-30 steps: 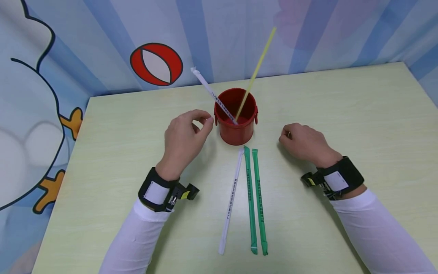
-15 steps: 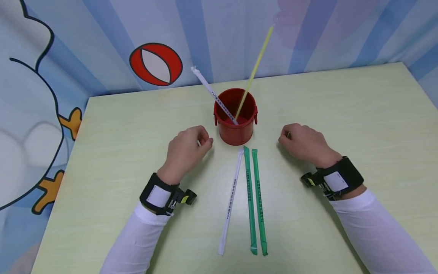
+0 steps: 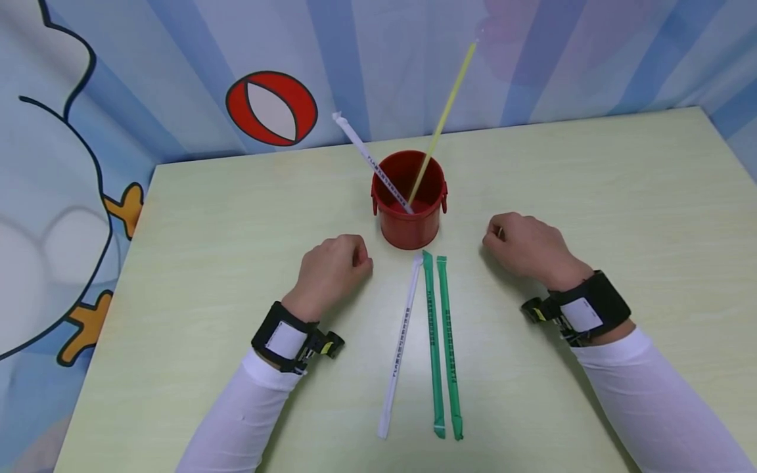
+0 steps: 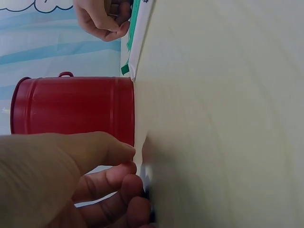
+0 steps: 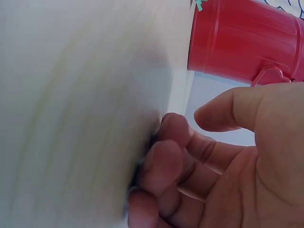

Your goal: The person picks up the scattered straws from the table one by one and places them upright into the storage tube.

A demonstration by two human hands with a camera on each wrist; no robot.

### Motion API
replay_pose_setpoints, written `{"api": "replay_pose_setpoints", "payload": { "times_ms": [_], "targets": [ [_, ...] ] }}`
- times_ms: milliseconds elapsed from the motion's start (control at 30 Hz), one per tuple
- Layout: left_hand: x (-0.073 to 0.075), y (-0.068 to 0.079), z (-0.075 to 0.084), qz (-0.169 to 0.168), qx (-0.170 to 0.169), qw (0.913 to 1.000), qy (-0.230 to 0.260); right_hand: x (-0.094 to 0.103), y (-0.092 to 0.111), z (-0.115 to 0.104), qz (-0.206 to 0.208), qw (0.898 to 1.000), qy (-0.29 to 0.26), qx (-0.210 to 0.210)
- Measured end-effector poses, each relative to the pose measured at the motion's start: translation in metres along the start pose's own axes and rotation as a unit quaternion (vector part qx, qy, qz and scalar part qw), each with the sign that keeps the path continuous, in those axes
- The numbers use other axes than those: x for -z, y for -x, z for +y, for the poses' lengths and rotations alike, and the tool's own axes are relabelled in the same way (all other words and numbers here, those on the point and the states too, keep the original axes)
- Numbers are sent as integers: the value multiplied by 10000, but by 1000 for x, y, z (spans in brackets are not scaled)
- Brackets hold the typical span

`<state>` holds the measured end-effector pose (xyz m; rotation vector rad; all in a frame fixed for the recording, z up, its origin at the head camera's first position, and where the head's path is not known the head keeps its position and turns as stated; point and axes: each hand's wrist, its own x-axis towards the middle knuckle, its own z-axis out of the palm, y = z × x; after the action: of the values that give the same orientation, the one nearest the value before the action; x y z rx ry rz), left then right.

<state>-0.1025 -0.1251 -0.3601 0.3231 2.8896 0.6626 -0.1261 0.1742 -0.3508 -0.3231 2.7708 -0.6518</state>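
My left hand (image 3: 334, 272) rests on the table in front and left of the red bucket (image 3: 409, 231), fingers loosely curled around nothing. To the bucket's right lies my right hand (image 3: 526, 246), also loosely curled; the right wrist view shows its thumb apart from its fingers (image 5: 164, 161). Inside the bucket lean a white paper-wrapped straw (image 3: 372, 161), tilted left, and a yellow straw (image 3: 446, 112), tilted right. Between the hands, a white wrapped straw (image 3: 401, 341) and two green wrapped straws, a left one (image 3: 433, 341) and a right one (image 3: 451, 355), lie side by side on the table.
The pale wood-grain table (image 3: 621, 197) ends at the back against a blue striped cloth (image 3: 408, 59) printed with a red and white ball. More printed cloth (image 3: 53, 164) hangs along the left side. Each wrist wears a black strap with a small camera.
My left hand has come away from the bucket's left side, toward the front, and settled on the table. My right hand and the straws have stayed in place.
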Motion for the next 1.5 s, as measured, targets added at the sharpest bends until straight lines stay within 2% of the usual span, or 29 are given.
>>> {"api": "replay_pose_setpoints", "payload": {
  "times_ms": [300,733,1000,1500],
  "targets": [
    [4,2,0,-100,74,9999,-89,-2,2,-9,-136,9998,45,141],
    [4,3,-3,-112,149,9997,-152,-12,18,-36,-812,9929,459,742],
    [5,4,-2,-113,192,9996,-179,-23,24,-48,-1111,9871,751,880],
    [5,3,-2,-111,199,9996,-176,-32,27,-56,-1150,9851,880,923]
  ]
}}
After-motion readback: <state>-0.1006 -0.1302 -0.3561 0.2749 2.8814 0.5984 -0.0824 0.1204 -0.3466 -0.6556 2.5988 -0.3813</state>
